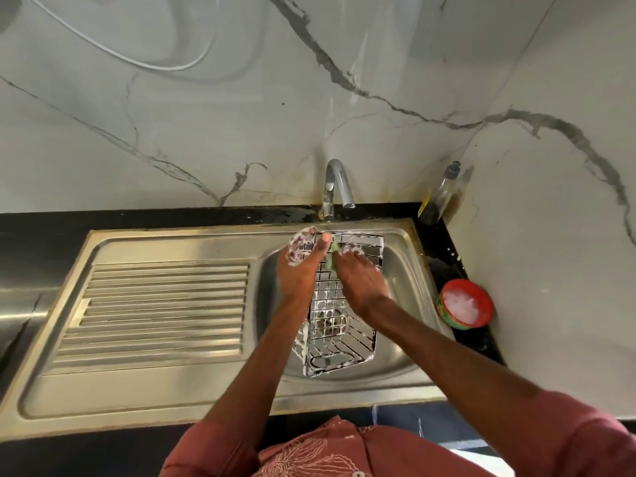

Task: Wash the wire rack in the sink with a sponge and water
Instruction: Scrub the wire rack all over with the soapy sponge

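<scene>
A soapy wire rack (339,342) lies in the steel sink (406,280), its far end under the tap. My left hand (299,266), covered in foam, grips the rack's far left edge with the thumb on top. My right hand (358,273) presses a green sponge (333,258) against the rack's wires near its far end; most of the sponge is hidden under the fingers. Foam clings to the rack's rim and far corner.
The chrome tap (335,187) stands behind the basin; no water stream is visible. A ribbed drainboard (155,311) lies to the left. A dish-soap bottle (442,194) stands in the back right corner. A red bowl of suds (464,304) sits on the black counter to the right.
</scene>
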The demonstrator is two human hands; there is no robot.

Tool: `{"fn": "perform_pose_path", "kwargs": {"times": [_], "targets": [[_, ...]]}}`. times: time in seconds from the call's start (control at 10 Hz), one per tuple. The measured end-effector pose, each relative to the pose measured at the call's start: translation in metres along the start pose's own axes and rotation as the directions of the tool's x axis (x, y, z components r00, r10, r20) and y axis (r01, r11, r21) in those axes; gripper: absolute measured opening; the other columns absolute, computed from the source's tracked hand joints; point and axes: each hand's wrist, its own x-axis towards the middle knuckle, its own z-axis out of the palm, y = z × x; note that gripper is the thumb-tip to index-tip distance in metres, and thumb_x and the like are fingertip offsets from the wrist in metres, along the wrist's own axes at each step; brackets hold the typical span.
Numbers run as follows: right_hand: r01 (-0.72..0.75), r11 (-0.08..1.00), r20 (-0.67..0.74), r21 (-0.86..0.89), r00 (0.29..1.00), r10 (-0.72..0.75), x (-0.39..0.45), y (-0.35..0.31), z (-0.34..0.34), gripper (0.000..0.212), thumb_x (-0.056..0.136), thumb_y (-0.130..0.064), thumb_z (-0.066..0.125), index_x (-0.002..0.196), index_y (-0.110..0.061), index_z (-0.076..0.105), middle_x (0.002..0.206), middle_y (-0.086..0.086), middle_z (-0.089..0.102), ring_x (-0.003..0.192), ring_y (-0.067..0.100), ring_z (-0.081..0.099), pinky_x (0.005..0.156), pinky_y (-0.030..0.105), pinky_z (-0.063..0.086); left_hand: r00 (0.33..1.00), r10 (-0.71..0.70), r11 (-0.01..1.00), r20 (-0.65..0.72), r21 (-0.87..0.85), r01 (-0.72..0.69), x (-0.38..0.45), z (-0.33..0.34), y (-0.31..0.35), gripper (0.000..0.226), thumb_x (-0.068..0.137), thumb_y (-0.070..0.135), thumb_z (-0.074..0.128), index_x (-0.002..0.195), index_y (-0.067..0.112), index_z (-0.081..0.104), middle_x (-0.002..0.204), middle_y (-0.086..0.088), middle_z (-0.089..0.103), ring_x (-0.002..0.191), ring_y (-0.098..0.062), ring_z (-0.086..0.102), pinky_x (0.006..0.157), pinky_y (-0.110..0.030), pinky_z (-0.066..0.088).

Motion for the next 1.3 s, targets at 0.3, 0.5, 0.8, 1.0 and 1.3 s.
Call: {"fn": "perform_pose_path", "kwargs": {"times": [0.3, 0.5, 0.8, 1.0, 1.3], "targets": [[-0.209, 0.955, 0.355, 0.211, 0.926, 0.124, -0.053, -0.020, 0.032, 0.038, 0.080, 0.001, 0.059, 0.116, -0.011, 0.057, 0.119, 0.012, 0.065, 0.110, 0.033, 0.062, 0.083, 0.033, 0.046, 0.987, 0.013, 0.992, -0.163, -0.120, -0.032, 0.005, -0.012, 0.012, 0.072, 0.071, 0.074, 0.076, 0.126, 0.028, 0.071, 0.119, 0.009, 0.075, 0.114, -0.008, 0.067, 0.101, -0.054, 0.056], [-0.521, -0.142, 0.498, 0.842, 0.649, 0.575, -0.007, -0.015, -0.009, 0.023, 0.098, 0.001, 0.047, 0.087, -0.016, 0.057, 0.087, 0.001, 0.060, 0.074, 0.014, 0.061, 0.054, 0.018, 0.052, 0.992, -0.009, 0.996, -0.129, -0.085, -0.002, -0.003, -0.009, 0.004, 0.073, 0.070, 0.075, 0.076, 0.125, 0.028, 0.070, 0.119, 0.006, 0.075, 0.114, -0.013, 0.068, 0.102, -0.052, 0.054], [-0.424, -0.256, 0.482, 0.869, 0.606, 0.633, 0.030, -0.025, -0.062, 0.021, 0.099, 0.007, 0.043, 0.091, -0.007, 0.055, 0.087, 0.006, 0.057, 0.073, 0.014, 0.057, 0.059, 0.023, 0.048, 1.000, -0.021, 0.997, 0.002, -0.075, 0.022, -0.014, 0.016, 0.003, 0.032, 0.086, 0.047, 0.068, 0.114, 0.031, 0.070, 0.102, 0.019, 0.078, 0.098, 0.005, 0.071, 0.094, -0.030, 0.056], [-0.407, -0.095, 0.398, 0.909, 0.774, 0.493, -0.006, -0.022, -0.074, 0.031, 0.090, 0.016, 0.054, 0.099, -0.009, 0.072, 0.102, 0.014, 0.075, 0.098, 0.031, 0.072, 0.084, 0.043, 0.062, 1.000, 0.009, 0.993, 0.019, -0.116, -0.007, -0.010, 0.018, -0.012, 0.050, 0.093, 0.043, 0.067, 0.133, 0.012, 0.065, 0.110, 0.005, 0.078, 0.101, -0.007, 0.074, 0.081, -0.024, 0.058], [-0.596, 0.041, 0.310, 0.802, 0.473, 0.825, -0.081, 0.111, -0.058, 0.021, 0.090, -0.006, 0.060, 0.109, -0.008, 0.070, 0.106, 0.012, 0.072, 0.098, 0.029, 0.070, 0.084, 0.043, 0.061, 0.986, -0.098, 0.991, -0.134, -0.108, 0.084, -0.020, 0.048, -0.034, 0.068, 0.073, 0.063, 0.081, 0.128, 0.024, 0.067, 0.120, 0.006, 0.075, 0.113, -0.008, 0.068, 0.107, -0.047, 0.053]]}}
